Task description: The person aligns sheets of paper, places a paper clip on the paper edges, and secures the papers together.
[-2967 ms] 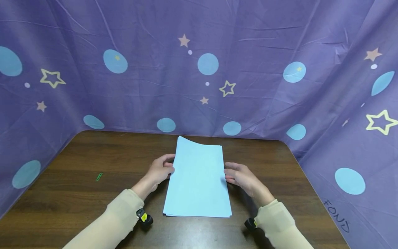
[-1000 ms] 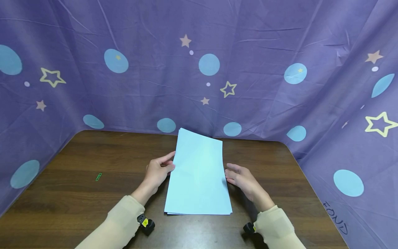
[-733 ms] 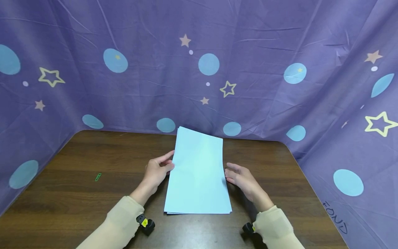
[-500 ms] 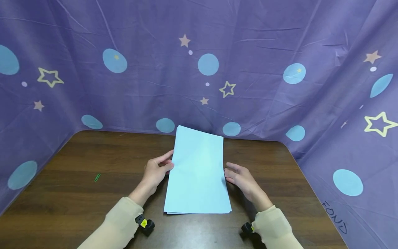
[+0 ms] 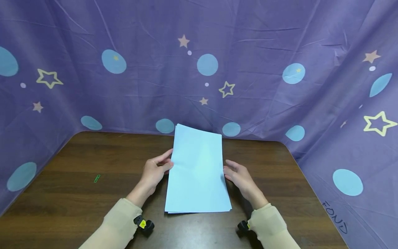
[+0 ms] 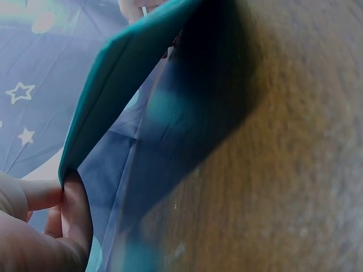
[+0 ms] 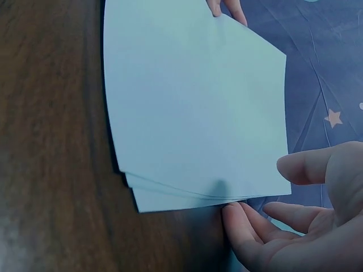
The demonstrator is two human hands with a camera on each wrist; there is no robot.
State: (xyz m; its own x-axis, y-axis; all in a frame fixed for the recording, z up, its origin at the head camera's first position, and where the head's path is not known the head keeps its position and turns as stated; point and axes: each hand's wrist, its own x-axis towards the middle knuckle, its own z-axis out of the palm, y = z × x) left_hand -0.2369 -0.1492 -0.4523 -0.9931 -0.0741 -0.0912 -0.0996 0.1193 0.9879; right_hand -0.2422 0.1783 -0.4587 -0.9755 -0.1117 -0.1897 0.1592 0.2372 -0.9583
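Note:
A small stack of pale blue paper sheets [image 5: 198,169] is tilted, its far end raised off the table and its near edge low, with the sheets slightly fanned. My left hand [image 5: 154,170] pinches the stack's left edge between thumb and fingers; the left wrist view shows the pinch on the sheets [image 6: 108,90] from the side. At the right edge, my right hand [image 5: 240,176] has its fingers loosely extended. In the right wrist view its fingertips [image 7: 231,212] touch or nearly touch the edge, and the thumb [image 7: 300,166] stands apart from them.
A green paper clip [image 5: 97,178] lies on the brown wooden table [image 5: 62,200], left of the hands. A purple curtain with stars and dots [image 5: 140,69] hangs behind and on both sides of the table.
The far end of the sheets has risen, their near edge staying low. My left hand has moved up slightly with its edge; my right hand has shifted a little left.

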